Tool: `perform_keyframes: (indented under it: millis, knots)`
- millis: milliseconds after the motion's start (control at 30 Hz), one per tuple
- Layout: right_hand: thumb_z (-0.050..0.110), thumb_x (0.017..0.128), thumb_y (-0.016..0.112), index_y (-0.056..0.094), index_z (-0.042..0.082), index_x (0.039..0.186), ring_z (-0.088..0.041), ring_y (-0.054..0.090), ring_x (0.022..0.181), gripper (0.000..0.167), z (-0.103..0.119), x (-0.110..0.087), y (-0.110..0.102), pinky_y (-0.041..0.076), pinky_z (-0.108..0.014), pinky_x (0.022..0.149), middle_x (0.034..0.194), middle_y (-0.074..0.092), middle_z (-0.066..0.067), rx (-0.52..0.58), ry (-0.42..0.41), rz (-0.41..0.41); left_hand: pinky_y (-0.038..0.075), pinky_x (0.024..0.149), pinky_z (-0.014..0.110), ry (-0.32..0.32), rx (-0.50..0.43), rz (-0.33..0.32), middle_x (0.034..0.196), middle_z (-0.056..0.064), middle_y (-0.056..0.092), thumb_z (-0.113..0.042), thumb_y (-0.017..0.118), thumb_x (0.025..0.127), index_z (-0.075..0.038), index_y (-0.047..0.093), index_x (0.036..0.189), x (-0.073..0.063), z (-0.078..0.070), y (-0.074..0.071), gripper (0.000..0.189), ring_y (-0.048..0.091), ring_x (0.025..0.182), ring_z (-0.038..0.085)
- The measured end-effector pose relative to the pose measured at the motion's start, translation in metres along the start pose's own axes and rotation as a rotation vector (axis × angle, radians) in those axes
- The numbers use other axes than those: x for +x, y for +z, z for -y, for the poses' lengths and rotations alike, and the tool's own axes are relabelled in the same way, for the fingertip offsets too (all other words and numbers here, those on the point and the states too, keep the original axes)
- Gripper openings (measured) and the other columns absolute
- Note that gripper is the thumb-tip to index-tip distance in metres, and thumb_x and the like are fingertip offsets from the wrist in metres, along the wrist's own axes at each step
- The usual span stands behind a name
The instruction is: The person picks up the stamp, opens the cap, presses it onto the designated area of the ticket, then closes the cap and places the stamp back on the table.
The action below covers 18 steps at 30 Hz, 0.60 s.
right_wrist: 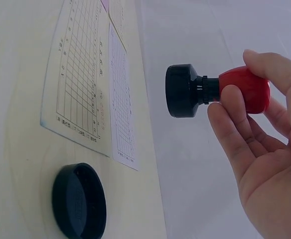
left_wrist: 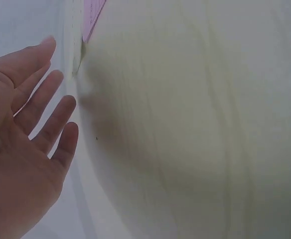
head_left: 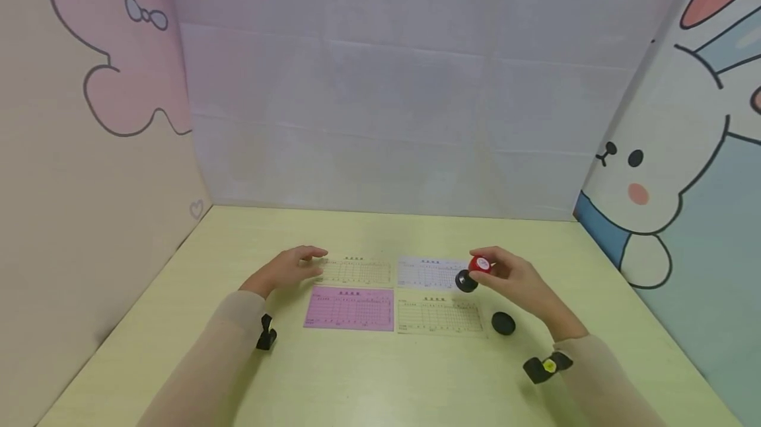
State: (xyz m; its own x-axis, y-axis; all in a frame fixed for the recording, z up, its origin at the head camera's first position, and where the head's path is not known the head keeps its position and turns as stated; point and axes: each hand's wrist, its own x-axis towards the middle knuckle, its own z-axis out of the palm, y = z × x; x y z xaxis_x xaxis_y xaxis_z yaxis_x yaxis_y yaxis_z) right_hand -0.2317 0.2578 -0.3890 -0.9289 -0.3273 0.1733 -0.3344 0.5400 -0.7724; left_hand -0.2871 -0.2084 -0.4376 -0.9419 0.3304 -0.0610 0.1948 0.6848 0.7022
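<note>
My right hand (head_left: 514, 281) grips a self-inking stamp (right_wrist: 245, 89) by its red knob, its black round base held above the table. Below it, a black round cap (right_wrist: 79, 201) lies with its hollow side up, to the right of the front yellowish form (head_left: 442, 316). A white form (head_left: 422, 273) is partly hidden by the stamp at the back right. My left hand (head_left: 292, 266) holds nothing; its fingers are spread loosely at the left edge of the back yellowish form (head_left: 357, 271). In front of that form lies a pink form (head_left: 349, 309).
The pale yellow table (head_left: 362, 381) is bounded by a white back wall (head_left: 380, 116) and by side walls with cartoon animals. Black bands with camera mounts (head_left: 547, 367) sit at both wrists.
</note>
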Motion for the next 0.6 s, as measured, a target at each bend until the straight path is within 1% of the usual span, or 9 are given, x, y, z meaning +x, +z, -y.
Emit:
perform_keyframes:
  millis: [133, 267, 367, 467, 600]
  knots:
    - [0.027, 0.093, 0.074, 0.06, 0.012, 0.134, -0.022, 0.061, 0.083, 0.046, -0.002, 0.001, 0.001, 0.053, -0.026, 0.074, 0.105, 0.066, -0.006, -0.003, -0.004, -0.002, 0.031, 0.111, 0.06, 0.025, 0.032, 0.013, 0.149, 0.023, 0.045, -0.016, 0.064, 0.099, -0.005, 0.052, 0.145, 0.001, -0.001, 0.0, 0.048, 0.04, 0.136, 0.047]
    - [0.028, 0.093, 0.074, 0.061, 0.011, 0.134, -0.022, 0.061, 0.083, 0.046, -0.004, 0.001, 0.003, 0.052, -0.026, 0.073, 0.105, 0.066, -0.006, -0.001, 0.002, -0.002, 0.027, 0.112, 0.064, 0.094, 0.12, 0.023, 0.149, 0.026, 0.043, -0.013, 0.065, 0.098, -0.001, 0.051, 0.144, 0.003, 0.001, 0.0, 0.049, 0.034, 0.137, 0.051]
    - [0.028, 0.093, 0.074, 0.061, 0.011, 0.133, -0.025, 0.062, 0.084, 0.046, -0.006, 0.0, 0.004, 0.053, -0.026, 0.073, 0.105, 0.066, -0.006, 0.007, 0.007, 0.001, 0.025, 0.111, 0.066, 0.136, 0.189, 0.041, 0.148, 0.025, 0.043, -0.014, 0.065, 0.098, 0.0, 0.051, 0.144, 0.004, 0.004, 0.0, 0.05, 0.032, 0.136, 0.051]
    - [0.027, 0.093, 0.074, 0.061, 0.01, 0.133, -0.029, 0.062, 0.085, 0.045, -0.007, 0.001, 0.005, 0.053, -0.026, 0.074, 0.106, 0.066, -0.006, 0.018, 0.007, -0.002, 0.025, 0.112, 0.066, 0.136, 0.203, 0.071, 0.15, 0.023, 0.042, -0.014, 0.064, 0.098, -0.002, 0.05, 0.145, 0.007, 0.007, -0.001, 0.051, 0.032, 0.137, 0.049]
    - [0.027, 0.093, 0.074, 0.06, 0.01, 0.133, -0.026, 0.062, 0.086, 0.045, -0.008, 0.003, 0.007, 0.054, -0.026, 0.075, 0.107, 0.066, -0.007, 0.033, 0.002, -0.006, 0.023, 0.112, 0.066, 0.147, 0.242, 0.1, 0.153, 0.023, 0.039, -0.017, 0.062, 0.099, -0.001, 0.046, 0.148, 0.008, 0.01, -0.001, 0.054, 0.03, 0.139, 0.049]
